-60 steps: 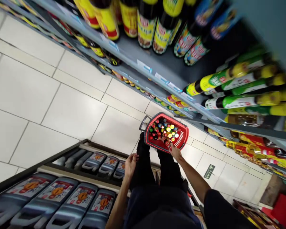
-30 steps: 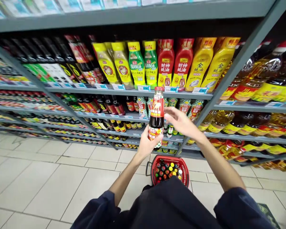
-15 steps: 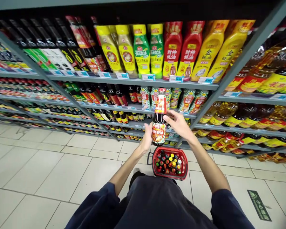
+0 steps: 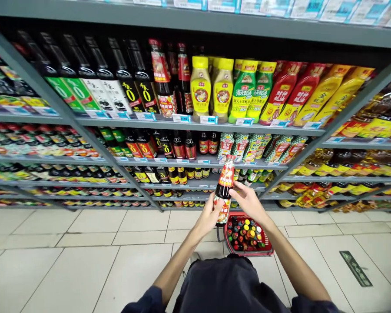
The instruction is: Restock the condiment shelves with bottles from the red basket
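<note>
A glass bottle of oyster sauce (image 4: 226, 180), dark with a red cap and red-and-yellow labels, is held up in front of me, its top leaning slightly right. My left hand (image 4: 207, 218) is closed around its lower part, the thumb across the front label. From the other side, my right hand (image 4: 249, 203) grips the bottle at mid-height with thumb and fingers. Below and behind the bottle, a red shopping basket (image 4: 249, 253) stands on the floor, holding several capped bottles (image 4: 244, 230).
Grey shelves (image 4: 202, 126) of sauce bottles span the view ahead. Yellow squeeze bottles (image 4: 200, 89) and dark soy sauce bottles (image 4: 120, 87) line the upper shelf. Oil bottles (image 4: 322, 156) fill the right bay. A green floor sign (image 4: 356, 268) lies on the tiles at right.
My view has tilted up and shifted left, so hands, bottle and basket appear lower and further right. My left thumb now lies across the label, and the bottle leans more.
</note>
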Tool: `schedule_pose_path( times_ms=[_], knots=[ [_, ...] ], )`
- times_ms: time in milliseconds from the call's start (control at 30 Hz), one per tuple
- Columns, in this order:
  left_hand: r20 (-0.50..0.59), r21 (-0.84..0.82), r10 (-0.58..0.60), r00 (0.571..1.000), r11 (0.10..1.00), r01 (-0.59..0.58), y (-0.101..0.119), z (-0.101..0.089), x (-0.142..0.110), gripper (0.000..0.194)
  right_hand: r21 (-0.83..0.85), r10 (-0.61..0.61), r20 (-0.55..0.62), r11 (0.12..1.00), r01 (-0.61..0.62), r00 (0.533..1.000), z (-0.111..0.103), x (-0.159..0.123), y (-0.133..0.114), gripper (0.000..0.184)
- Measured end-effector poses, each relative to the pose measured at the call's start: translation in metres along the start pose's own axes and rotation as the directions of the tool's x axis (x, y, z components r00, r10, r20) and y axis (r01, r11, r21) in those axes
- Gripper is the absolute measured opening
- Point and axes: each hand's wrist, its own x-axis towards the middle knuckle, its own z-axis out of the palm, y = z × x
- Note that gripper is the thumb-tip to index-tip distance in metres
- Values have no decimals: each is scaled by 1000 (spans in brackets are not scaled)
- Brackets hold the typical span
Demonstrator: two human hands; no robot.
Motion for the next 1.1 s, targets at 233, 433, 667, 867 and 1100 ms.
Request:
schedule_pose_path(
  times_ms=[233,433,667,867,1100],
  knots=[
    [8,50,72,997,996,-72,8,-24,9,52,36,8,-16,999,-8,1000,19,10,1,56],
    [-39,64,28,999,998,-26,0,-21,9,55,-7,5,-12,1000,-5,1000,13,26,18,52],
    [-106,16,-91,990,996,93,-15,-13,20,66,20,-1,34,1000,1,999,6,43,35,50],
    [-132,59,-27,991,998,35,-18,7,38,64,-10,-14,93,1000,15,996,-20,53,30,48],
    [-203,23,7,979,1000,-3,0,2,49,71,64,-77,149,996,68,986,-19,76,4,49]
  ],
)
